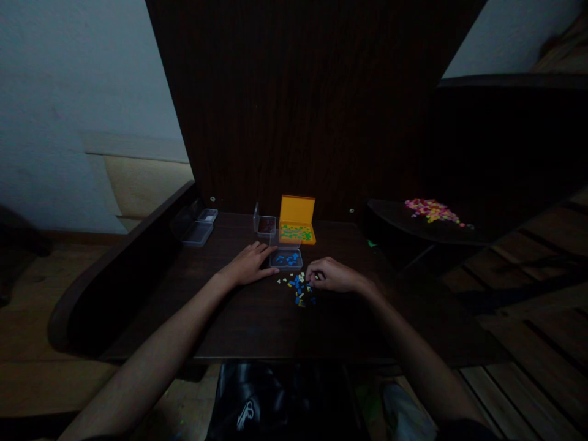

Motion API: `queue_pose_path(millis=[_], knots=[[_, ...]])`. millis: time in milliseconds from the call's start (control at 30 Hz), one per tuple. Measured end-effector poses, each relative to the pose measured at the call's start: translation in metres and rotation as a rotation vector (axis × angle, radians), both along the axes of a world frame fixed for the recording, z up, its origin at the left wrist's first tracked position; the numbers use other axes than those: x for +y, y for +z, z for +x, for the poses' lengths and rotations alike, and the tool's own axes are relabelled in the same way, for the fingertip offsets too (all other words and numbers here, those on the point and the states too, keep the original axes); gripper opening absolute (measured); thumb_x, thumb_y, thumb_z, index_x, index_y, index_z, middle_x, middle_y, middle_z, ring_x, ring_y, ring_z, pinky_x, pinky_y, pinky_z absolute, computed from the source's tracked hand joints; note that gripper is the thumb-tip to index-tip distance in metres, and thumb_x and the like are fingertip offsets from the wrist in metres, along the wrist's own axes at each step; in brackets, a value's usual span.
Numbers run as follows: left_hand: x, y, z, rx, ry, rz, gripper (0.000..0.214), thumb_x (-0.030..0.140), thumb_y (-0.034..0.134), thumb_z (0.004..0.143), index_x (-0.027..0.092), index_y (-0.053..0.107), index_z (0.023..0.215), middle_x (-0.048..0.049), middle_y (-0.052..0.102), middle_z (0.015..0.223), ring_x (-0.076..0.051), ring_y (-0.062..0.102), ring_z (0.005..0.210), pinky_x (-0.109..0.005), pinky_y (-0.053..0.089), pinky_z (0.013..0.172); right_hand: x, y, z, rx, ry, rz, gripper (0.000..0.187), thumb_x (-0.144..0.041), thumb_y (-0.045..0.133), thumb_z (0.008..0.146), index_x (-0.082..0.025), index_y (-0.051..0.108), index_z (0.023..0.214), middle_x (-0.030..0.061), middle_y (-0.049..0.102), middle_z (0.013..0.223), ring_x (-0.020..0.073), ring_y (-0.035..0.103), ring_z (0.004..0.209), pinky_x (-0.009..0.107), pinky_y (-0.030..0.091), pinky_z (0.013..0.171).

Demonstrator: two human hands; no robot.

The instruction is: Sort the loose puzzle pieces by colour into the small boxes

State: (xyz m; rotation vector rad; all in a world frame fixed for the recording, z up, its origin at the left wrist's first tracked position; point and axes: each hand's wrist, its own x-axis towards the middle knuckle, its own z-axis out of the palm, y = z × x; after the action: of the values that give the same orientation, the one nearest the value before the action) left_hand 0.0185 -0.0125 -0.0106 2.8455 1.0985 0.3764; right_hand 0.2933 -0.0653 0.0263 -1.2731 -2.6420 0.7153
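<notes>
My left hand [250, 264] lies flat on the dark table, fingers stretched out, fingertips beside a small clear box [286, 260] holding blue pieces. My right hand [331, 275] is curled in a pinch at the edge of a loose pile of small blue, yellow and white pieces [299, 289]; what its fingertips hold is too small to make out. Behind the clear box stands an open yellow box [297, 226] with green and yellow pieces inside, and a clear box with dark pieces [265, 225] sits to its left.
Two clear boxes [199, 229] rest at the table's [257, 324] back left, near a curved dark rail. A side surface at the right carries a heap of pink and yellow pieces [432, 211]. A dark wooden panel rises behind the table. The room is dim.
</notes>
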Motion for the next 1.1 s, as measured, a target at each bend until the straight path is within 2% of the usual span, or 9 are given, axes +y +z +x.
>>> queue_pose_path(millis=[233,533,833,1100], knots=[[0.0004,-0.0004,0.0005,0.009,0.007,0.003,0.067,0.062,0.044,0.093,0.016,0.044,0.141,-0.0144,0.057,0.129,-0.03,0.05,0.119,-0.042,0.039,0.103,-0.0046,-0.0025,-0.0032,-0.073,-0.011,0.046,0.018,-0.008,0.062,0.077,-0.015,0.072,0.089,0.0036,0.069,0.084,0.0136,0.061,0.074,0.021,0.042,0.068],[0.0,0.0014,-0.0003,0.005,0.0,-0.005,0.066,0.062,0.044,0.094,0.016,0.044,0.141,-0.0136,0.058,0.126,-0.029,0.052,0.115,-0.041,0.042,0.099,-0.0089,-0.0001,-0.0015,-0.085,-0.054,0.102,0.014,-0.015,0.063,0.084,-0.017,0.072,0.094,0.0063,0.072,0.096,0.0176,0.065,0.087,0.025,0.045,0.078],[0.001,-0.0006,-0.0001,0.007,-0.001,0.001,0.066,0.062,0.043,0.094,0.017,0.044,0.141,-0.0134,0.058,0.127,-0.029,0.051,0.118,-0.042,0.039,0.103,-0.0058,0.0024,-0.0022,0.015,-0.03,0.1,0.013,-0.014,0.059,0.087,-0.017,0.07,0.092,0.0047,0.07,0.088,0.0145,0.063,0.079,0.023,0.042,0.071],[-0.0005,0.0021,-0.0002,0.007,0.0,-0.014,0.067,0.062,0.043,0.094,0.015,0.044,0.141,-0.0143,0.057,0.128,-0.03,0.05,0.118,-0.041,0.04,0.102,-0.0046,0.0013,-0.0015,-0.049,-0.01,0.107,0.015,-0.016,0.057,0.088,-0.017,0.073,0.089,0.0058,0.071,0.089,0.0161,0.063,0.08,0.025,0.043,0.073]])
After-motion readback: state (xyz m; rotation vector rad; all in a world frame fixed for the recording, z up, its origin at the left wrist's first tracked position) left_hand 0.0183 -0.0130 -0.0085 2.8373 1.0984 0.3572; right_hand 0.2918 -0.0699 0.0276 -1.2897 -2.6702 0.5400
